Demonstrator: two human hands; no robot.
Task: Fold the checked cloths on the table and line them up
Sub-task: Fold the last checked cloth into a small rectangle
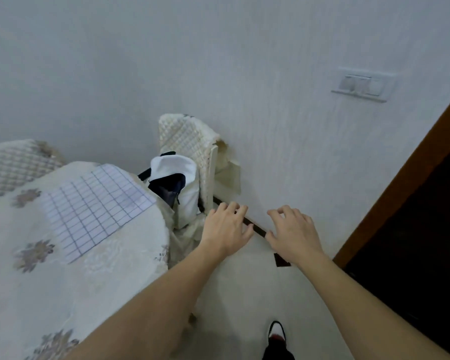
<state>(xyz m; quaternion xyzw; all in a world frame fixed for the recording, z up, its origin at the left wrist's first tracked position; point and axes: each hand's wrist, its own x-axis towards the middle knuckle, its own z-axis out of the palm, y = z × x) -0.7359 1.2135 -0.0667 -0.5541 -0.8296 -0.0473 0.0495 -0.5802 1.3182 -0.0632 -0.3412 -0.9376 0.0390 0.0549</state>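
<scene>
Both hands are extended forward, palms down, over the floor (234,294) beside the table, and neither grasps anything. The left hand (225,229) has its fingers spread and slightly bent, released. The right hand (292,233) is in the same condition, fingers loosely curved and apart, with a clear gap between the two hands. A checked cloth (94,206) lies flat on the table (37,281), well to the left of the left hand and apart from it; it is white with a dark grid, and one corner reaches the table edge nearest the chair. The table carries a pale covering with grey flower patterns. A chair (190,144) with a quilted cream back stands against the wall (218,61), just beyond the left hand's fingertips, and a white and dark backpack (177,183) sits on it, between the cloth and the left hand. A second quilted chair back (13,165) shows at the far left, behind the table. A dark strip (257,229) along the base of the wall runs behind both hands. A wall switch (363,84) is mounted above the right hand. A brown door frame (400,172) runs to the right of the right hand. A shoe (277,333) appears below, between the forearms.
</scene>
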